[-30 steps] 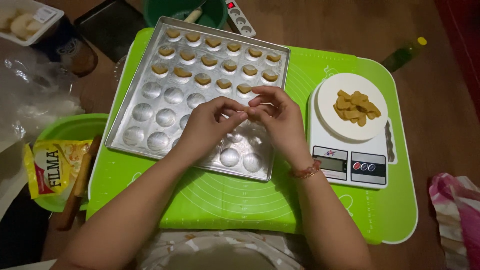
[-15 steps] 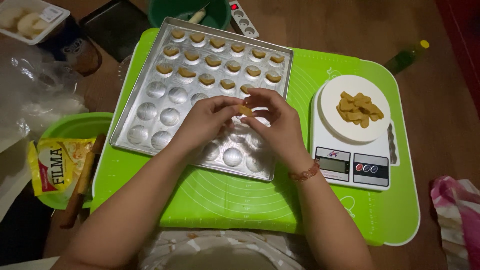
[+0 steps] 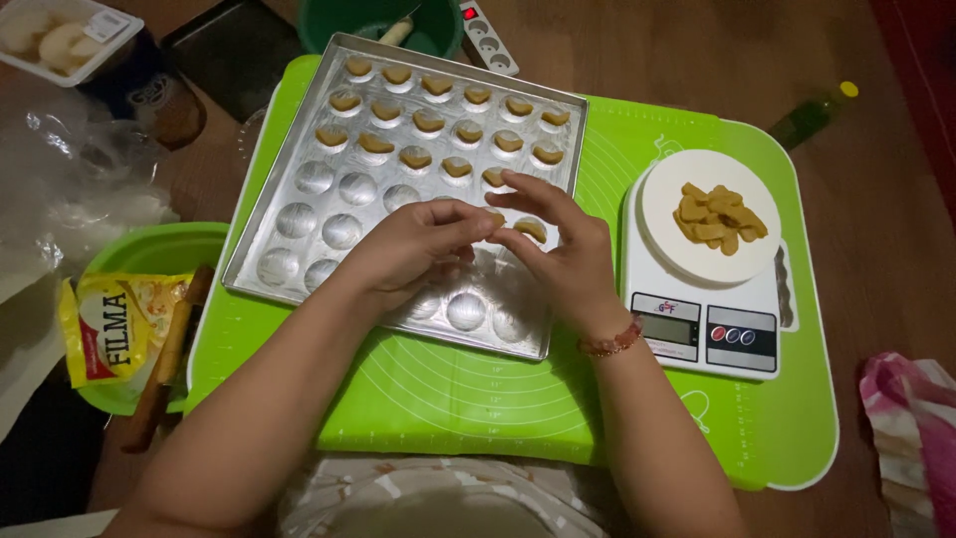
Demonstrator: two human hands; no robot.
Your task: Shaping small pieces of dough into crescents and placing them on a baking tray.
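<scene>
Dough bit (image 3: pixel 495 218), small and tan, is pinched between both hands over the middle of a metal tray (image 3: pixel 299 261). Left hand (image 3: pixel 413 249) comes in from the left w/ thumb and fingers closed on the bit; right hand (image 3: pixel 558 261) meets it from the right, fingertips together on the same bit, wrist w/ a bead bracelet (image 3: pixel 609 343).

Tray has rows of round cups. The 3 far rows hold tan filled shells (image 3: pixel 416 122); 1 more shell (image 3: pixel 530 229) sits just beside the right thumb. Near cups look bare.

Tray lies on a green mat (image 3: pixel 637 399). To the right, a white scale (image 3: pixel 709 329) carries a plate (image 3: pixel 665 209) w/ a pile of tan dough pieces (image 3: pixel 719 216).

Judgement on doing it well: keep the pinch light so the bit keeps its shape, work low over the tray, and centre it on a cup before pressing, w/o nudging the shell by the thumb.
</scene>
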